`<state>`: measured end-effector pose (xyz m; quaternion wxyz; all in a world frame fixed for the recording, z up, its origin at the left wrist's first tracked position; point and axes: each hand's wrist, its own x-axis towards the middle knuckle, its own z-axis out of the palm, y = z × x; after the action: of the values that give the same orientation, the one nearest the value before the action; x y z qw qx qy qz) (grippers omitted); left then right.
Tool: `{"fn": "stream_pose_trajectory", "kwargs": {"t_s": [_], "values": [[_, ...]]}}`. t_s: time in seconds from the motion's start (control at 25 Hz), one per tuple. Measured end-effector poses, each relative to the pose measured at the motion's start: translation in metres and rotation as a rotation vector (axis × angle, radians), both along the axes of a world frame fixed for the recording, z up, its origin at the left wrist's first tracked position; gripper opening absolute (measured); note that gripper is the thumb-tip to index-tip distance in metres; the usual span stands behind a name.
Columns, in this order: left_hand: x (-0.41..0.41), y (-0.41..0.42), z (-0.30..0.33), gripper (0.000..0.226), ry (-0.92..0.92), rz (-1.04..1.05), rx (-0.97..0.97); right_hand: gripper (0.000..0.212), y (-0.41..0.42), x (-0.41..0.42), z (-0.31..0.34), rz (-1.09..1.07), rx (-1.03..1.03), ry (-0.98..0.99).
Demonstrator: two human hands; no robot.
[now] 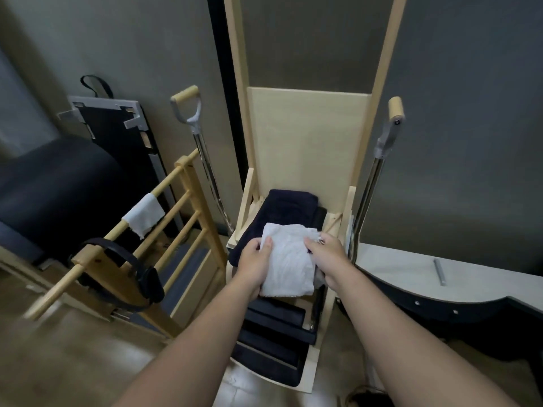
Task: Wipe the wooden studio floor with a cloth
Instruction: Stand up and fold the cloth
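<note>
Both arms outstretched, left hand (255,259) and right hand (327,257) gripping.

Crumpled white cloth (289,259) (matt cotton)

No text, label, brand, number or sign can be read anywhere in the view.
</note>
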<state>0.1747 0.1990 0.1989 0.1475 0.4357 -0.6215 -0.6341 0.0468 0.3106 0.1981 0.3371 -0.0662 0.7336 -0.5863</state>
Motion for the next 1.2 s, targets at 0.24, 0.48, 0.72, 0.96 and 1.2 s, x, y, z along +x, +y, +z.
{"fn": "stream_pose_trajectory", "kwargs": {"t_s": [0.24,0.48,0.72,0.96,1.2], "values": [[-0.065,-0.094,-0.037,0.03,-0.035,-0.042,-0.013,0.016,-0.084,-0.065,-0.026,0.035,0.075,-0.008],[-0.123,-0.181,-0.1,0.022,-0.041,-0.121,0.007,0.019,-0.171,-0.114,-0.081,-0.029,0.189,0.028],[-0.169,-0.248,-0.176,0.014,-0.11,-0.249,-0.07,0.019,-0.225,-0.16,-0.165,-0.034,0.325,0.092],[-0.2,-0.284,-0.244,0.011,-0.206,-0.305,-0.122,0.01,-0.254,-0.185,-0.229,-0.034,0.407,0.066],[-0.208,-0.293,-0.259,0.011,-0.259,-0.32,-0.219,0.009,-0.268,-0.187,-0.249,-0.066,0.419,0.102]]}}
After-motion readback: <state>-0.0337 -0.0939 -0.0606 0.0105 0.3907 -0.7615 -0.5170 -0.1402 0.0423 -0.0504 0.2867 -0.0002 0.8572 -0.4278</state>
